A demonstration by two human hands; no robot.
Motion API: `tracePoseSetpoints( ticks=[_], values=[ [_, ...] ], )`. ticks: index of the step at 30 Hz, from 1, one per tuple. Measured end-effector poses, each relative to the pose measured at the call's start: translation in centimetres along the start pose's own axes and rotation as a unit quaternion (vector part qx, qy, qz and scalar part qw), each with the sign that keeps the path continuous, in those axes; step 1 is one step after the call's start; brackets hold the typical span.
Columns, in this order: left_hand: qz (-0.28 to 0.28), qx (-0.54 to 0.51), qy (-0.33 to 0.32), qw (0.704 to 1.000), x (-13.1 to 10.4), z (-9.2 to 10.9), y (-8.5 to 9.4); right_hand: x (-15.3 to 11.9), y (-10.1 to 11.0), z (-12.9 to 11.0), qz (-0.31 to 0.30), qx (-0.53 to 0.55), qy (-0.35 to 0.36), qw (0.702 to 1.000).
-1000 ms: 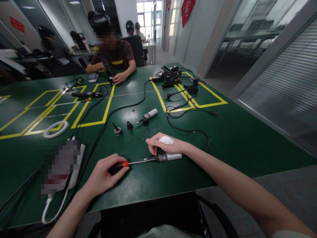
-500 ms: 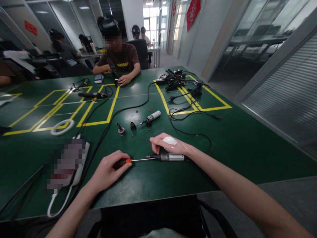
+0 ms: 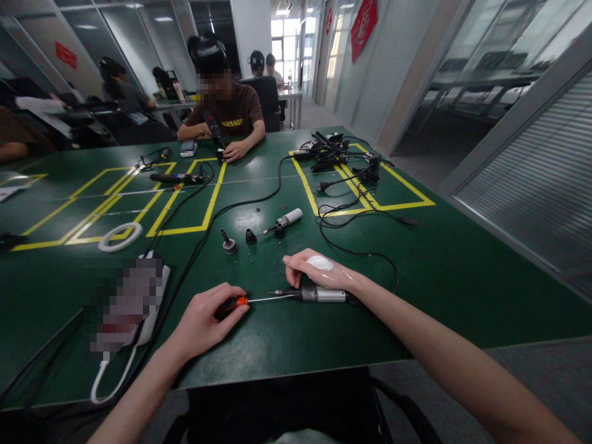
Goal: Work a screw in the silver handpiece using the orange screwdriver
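My left hand (image 3: 210, 317) is closed around the black-and-orange handle of a screwdriver (image 3: 243, 301). Its thin shaft points right and meets the black front part of a cylindrical, black-and-silver corded tool (image 3: 324, 294), whose exact kind I cannot make out. This tool lies on its side with a thin metal piece sticking out to the left. Curled fingers of my right hand (image 3: 314, 268) rest against its black part from the far side; the fingertips are partly hidden. A white patch sits on the back of that hand. Beyond lie another silver-bodied tool part (image 3: 289, 217), a black nozzle (image 3: 250, 235) and a round-based nozzle (image 3: 229, 242).
Several tiny screws (image 3: 251, 262) are scattered past my hands. A phone (image 3: 129, 305) on a white power bank lies left, near a roll of white tape (image 3: 120, 237). Black cables (image 3: 222, 209) cross the green table (image 3: 439, 265). Across it, a person (image 3: 231, 111) works with a tool.
The whole view has shifted slightly, with everything sitting a little further right. Both hands, the screwdriver and the corded tool keep the same arrangement.
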State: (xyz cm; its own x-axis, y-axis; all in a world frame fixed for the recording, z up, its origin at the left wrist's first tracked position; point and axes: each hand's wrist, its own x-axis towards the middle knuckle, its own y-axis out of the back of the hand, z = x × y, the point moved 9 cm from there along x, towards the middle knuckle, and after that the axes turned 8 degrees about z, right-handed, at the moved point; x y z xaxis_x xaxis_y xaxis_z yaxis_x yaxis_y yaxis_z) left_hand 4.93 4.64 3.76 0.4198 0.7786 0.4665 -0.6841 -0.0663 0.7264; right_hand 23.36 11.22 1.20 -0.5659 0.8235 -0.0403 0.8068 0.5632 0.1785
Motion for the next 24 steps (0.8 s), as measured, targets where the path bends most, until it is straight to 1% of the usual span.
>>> tracePoseSetpoints(
  ticks=[4, 9, 18, 24],
  values=[
    [0.006, -0.016, 0.005, 1.0, -0.04, 0.43, 0.26, 0.01, -0.23, 0.31, -0.013, 0.009, -0.009, 1.0],
    [-0.003, -0.026, 0.003, 1.0, -0.17, 0.26, -0.03, 0.02, -0.27, 0.47, -0.018, 0.008, -0.012, 1.0],
    [0.017, -0.015, -0.041, 0.999, -0.13, 0.91, 0.53, -0.09, -0.34, 0.25, -0.018, 0.0, -0.014, 1.0],
    [0.002, -0.023, -0.036, 0.999, -0.14, 0.97, 0.16, -0.14, -0.3, 0.27, -0.017, -0.002, -0.009, 1.0]
  ],
)
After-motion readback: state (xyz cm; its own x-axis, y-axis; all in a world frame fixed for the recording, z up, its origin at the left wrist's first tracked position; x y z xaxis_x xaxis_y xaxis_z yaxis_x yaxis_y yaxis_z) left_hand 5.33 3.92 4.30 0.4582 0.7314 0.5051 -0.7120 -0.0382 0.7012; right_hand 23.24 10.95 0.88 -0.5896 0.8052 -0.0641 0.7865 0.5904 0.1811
